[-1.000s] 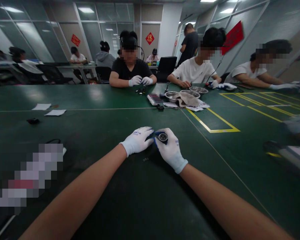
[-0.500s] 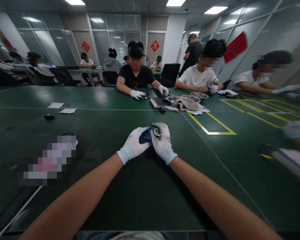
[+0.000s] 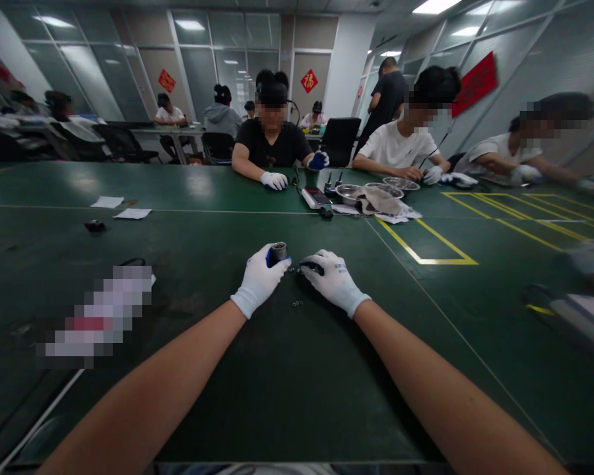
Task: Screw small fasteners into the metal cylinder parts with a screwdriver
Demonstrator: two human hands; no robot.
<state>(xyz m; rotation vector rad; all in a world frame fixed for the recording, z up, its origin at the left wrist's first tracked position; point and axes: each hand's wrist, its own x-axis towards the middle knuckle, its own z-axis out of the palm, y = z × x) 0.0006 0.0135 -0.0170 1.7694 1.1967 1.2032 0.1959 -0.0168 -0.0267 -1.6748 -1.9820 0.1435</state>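
My left hand [image 3: 261, 278], in a white glove with blue palm, is wrapped round a dark metal cylinder [image 3: 279, 251] held upright at the middle of the green table [image 3: 287, 369]. To its right, my right hand [image 3: 329, 276] is low over the table, its fingers curled with the blue palm side partly showing. What lies within its fingers, if anything, is too small and dark to make out. Between the fingertips of both hands are tiny metal pieces [image 3: 292, 269]. Several small rings [image 3: 297, 303] lie on the table just nearer to me.
Across the table, people in gloves sit near metal bowls [image 3: 349, 192], a cloth [image 3: 376, 201] and a phone [image 3: 318, 196]. A blurred-out flat object [image 3: 101, 313] with a cable lies left. Papers [image 3: 132, 214] and a small black object [image 3: 95, 225] are farther back.
My hands have moved apart. The cylinder, earlier at my right hand, is now in my left. The dark piece with holes no longer shows in my left hand. Small rings now show on the table.
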